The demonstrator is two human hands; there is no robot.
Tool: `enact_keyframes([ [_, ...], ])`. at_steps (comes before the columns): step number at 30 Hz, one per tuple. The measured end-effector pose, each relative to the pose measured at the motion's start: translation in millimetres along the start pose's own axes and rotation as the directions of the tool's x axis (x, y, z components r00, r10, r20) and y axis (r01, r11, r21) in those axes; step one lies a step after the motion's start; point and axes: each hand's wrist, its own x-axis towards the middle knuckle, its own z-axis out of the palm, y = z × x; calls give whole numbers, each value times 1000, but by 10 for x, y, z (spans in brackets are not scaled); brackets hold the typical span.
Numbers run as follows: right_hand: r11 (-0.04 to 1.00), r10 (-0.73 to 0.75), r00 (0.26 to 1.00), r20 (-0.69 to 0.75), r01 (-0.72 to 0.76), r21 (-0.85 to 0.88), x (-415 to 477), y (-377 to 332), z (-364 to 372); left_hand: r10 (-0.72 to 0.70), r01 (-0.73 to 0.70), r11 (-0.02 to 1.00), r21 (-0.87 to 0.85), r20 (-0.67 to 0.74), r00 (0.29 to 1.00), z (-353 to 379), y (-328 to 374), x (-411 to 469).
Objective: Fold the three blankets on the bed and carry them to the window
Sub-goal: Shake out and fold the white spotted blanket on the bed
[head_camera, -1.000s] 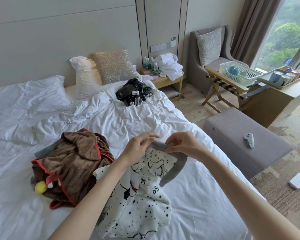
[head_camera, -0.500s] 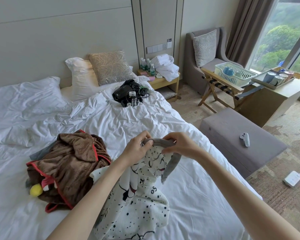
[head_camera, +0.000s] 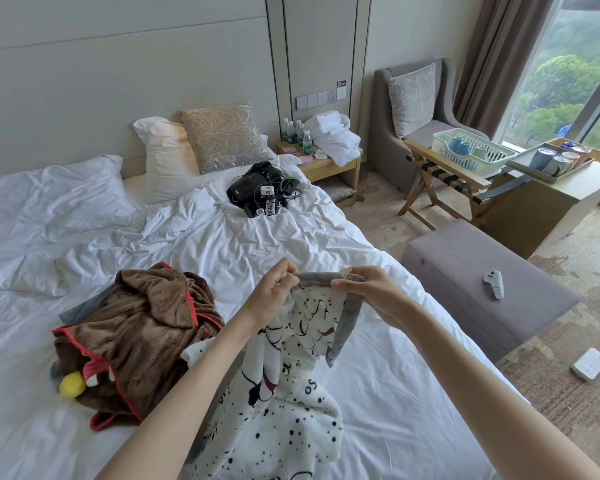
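A white blanket (head_camera: 284, 403) with black spots, cartoon drawings and a grey border hangs over the bed (head_camera: 243, 244) in front of me. My left hand (head_camera: 274, 289) and my right hand (head_camera: 364, 292) both pinch its grey top edge, a short span apart, holding it up. A brown blanket (head_camera: 139, 334) with red trim lies crumpled on the bed to the left, with a yellow pompom at its near side. A bit of grey cloth (head_camera: 80, 308) peeks out from under the brown blanket. The window (head_camera: 575, 77) is at the far right.
Black gear with cables (head_camera: 260, 192) lies near the pillows. A grey ottoman (head_camera: 471, 292) with a small controller stands right of the bed. Behind it are a luggage rack (head_camera: 440, 181) with a basket, a wooden cabinet (head_camera: 548, 202), an armchair and a nightstand. A power strip (head_camera: 590, 368) lies on the carpet.
Both hands have shifted along the blanket's grey top edge and lifted it a little, spreading slightly apart. The view has turned slightly.
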Motion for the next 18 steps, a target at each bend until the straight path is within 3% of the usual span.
enact_keyframes([
  [5,998,63,998,-29,-63,-15,118,-20,1,-34,34,999,36,-5,999,-113,-105,59],
  [7,965,114,992,-48,-122,-231,155,-25,-1,-125,124,990,63,9,992,-246,-155,73],
  [10,765,111,984,-136,-172,-621,252,4,4,-399,391,890,236,-13,917,-468,-253,104],
  [13,690,9,977,-211,-159,-706,324,-1,97,-566,575,766,288,-123,815,-631,-312,100],
  [18,682,-131,972,-193,-53,-730,310,-316,289,-522,604,753,261,-320,790,-874,-134,-49],
])
